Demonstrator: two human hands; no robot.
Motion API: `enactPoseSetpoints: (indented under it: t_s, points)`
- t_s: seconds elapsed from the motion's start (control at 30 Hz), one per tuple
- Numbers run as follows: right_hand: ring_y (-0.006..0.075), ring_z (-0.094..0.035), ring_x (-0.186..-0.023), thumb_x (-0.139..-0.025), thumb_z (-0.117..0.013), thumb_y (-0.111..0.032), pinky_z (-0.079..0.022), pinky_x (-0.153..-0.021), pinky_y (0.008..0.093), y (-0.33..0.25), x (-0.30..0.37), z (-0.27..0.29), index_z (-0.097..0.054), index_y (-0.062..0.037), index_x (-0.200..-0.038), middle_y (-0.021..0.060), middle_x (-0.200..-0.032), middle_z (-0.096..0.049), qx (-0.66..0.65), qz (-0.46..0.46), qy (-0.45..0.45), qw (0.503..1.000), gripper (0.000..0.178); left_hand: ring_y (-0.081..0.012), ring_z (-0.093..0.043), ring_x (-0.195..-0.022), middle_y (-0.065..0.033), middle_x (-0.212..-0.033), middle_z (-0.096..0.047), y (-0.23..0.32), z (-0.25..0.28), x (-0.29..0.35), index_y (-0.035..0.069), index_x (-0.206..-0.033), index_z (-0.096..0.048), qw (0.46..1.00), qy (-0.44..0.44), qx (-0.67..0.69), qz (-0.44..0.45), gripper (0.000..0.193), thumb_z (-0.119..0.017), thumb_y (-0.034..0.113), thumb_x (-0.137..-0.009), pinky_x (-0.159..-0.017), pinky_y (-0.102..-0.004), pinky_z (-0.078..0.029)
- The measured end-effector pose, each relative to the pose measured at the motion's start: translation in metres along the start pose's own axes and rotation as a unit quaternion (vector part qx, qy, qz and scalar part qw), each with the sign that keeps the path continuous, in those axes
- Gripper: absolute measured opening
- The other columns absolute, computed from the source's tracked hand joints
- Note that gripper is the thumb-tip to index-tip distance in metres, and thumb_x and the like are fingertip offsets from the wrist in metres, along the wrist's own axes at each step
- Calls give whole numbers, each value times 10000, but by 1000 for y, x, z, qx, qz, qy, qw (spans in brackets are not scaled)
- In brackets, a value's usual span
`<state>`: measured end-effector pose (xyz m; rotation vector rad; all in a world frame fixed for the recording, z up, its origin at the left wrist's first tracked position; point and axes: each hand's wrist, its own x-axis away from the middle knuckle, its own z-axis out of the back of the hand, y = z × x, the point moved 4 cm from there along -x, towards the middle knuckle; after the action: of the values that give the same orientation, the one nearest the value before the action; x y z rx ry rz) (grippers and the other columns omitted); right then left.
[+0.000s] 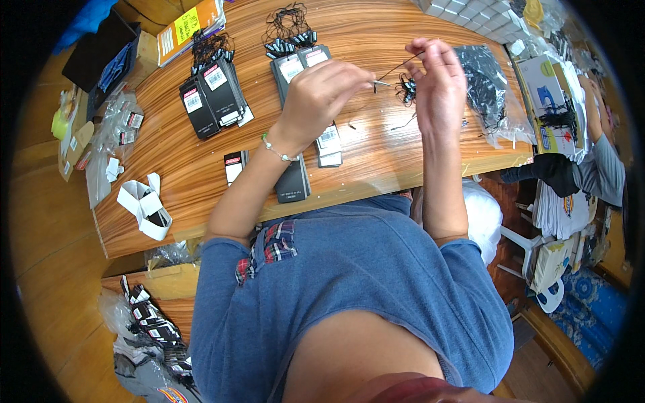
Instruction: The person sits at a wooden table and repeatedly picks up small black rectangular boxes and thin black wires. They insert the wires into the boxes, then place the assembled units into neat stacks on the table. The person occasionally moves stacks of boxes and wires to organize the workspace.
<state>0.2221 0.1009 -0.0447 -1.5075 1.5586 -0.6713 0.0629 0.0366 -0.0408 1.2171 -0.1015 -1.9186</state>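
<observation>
My left hand (322, 97), with a beaded bracelet at the wrist, is raised over the table and closed in a pinch. A thin dark tag string (402, 65) stretches from its fingertips to my right hand (438, 77). At the left fingertips a small silvery tip shows, too small to name. My right hand is closed on the string's other end, thumb against the fingers. Under my left forearm lies a stack of black hang tags (292, 180), partly hidden. Loose black strings (405, 88) lie on the table beside my right hand.
More black hang tags (228, 97) with looped strings lie at the left. A clear bag (487, 87) of dark strings is at the right. A white ribbon coil (145, 207) sits near the left edge, white boxes (470, 17) at the back. Another person's grey sleeve (608, 171) shows far right.
</observation>
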Motion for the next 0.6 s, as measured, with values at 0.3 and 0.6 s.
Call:
enactPoseSetpoints:
  t_s: [0.3, 0.6]
  points:
    - [141, -542, -713, -870, -532, -65, -484, -688, 264, -21, 5, -17, -551, 8, -991, 90, -798, -563, -40, 29, -116, 992, 143, -227, -580, -974, -90, -994, -628, -11, 74, 43, 47, -968, -651, 978, -37, -8, 206, 289, -703, 153, -703, -845, -319, -447]
    - [182, -570, -804, -856, -507, 15, -500, -739, 308, -31, 1, 4, -511, 68, -1059, 144, -861, -577, 34, 65, -79, 994, 209, -264, -434, -1119, -81, -1154, -513, -31, 138, 168, 77, -1121, -575, 883, -207, -140, 399, 547, -745, 204, -617, -955, -356, -354]
